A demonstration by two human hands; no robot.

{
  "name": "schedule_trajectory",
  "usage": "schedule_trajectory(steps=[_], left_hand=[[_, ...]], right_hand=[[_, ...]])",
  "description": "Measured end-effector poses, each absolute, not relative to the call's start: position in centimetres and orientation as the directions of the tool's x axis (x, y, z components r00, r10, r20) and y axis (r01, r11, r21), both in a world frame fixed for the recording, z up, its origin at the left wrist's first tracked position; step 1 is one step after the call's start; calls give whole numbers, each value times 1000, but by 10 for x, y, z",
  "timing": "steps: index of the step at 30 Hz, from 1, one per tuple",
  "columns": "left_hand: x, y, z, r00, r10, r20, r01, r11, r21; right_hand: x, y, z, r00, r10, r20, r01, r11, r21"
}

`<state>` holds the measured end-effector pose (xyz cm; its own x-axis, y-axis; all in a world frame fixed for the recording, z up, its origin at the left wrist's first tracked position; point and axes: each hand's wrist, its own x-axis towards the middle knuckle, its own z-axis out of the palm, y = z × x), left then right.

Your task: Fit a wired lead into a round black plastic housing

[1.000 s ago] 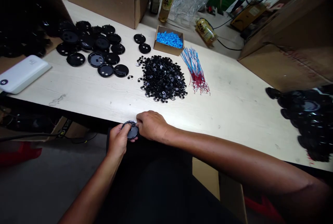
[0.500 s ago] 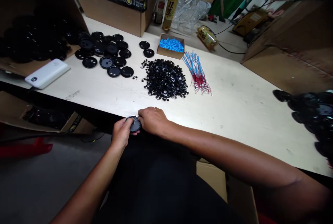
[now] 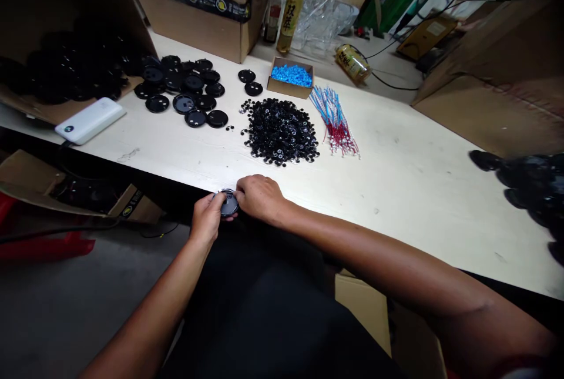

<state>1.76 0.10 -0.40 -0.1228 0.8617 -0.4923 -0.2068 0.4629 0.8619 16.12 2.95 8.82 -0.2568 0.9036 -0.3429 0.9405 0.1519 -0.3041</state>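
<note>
At the table's front edge my left hand (image 3: 207, 214) grips a round black plastic cover (image 3: 229, 205), thumb laid over its inner face. My right hand (image 3: 259, 195) is closed at the cover's right rim; its fingertips are hidden, so I cannot make out what they pinch. Beyond the hands lies a heap of small black round pieces (image 3: 282, 132). Several more round black covers (image 3: 194, 82) are scattered at the back left. Right of the heap lies a bundle of blue, white and red wires (image 3: 335, 120).
A small carton of blue pieces (image 3: 291, 76) stands behind the heap. A white power bank (image 3: 90, 120) lies at the left. Cardboard boxes (image 3: 198, 20) and bottles (image 3: 291, 14) stand at the back. Dark round parts (image 3: 533, 185) are piled at the right edge of the table (image 3: 396, 179).
The view has shifted slightly. Both hands stay at the cover, with my right hand still at its right rim; little else differs.
</note>
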Motion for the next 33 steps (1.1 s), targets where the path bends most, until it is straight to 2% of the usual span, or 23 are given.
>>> schedule_trajectory(steps=[8, 22, 33], left_hand=[[19, 1, -6, -130, 856, -500, -215, 468, 857], [22, 5, -6, -164, 830, -533, -236, 492, 838], [18, 1, -8, -140, 874, -464, -194, 436, 879]], right_hand=[[164, 36, 87, -244, 894, -375, 935, 114, -337], [148, 62, 99, -223, 835, -503, 952, 76, -296], [157, 43, 90, -273, 887, -372, 941, 168, -292]])
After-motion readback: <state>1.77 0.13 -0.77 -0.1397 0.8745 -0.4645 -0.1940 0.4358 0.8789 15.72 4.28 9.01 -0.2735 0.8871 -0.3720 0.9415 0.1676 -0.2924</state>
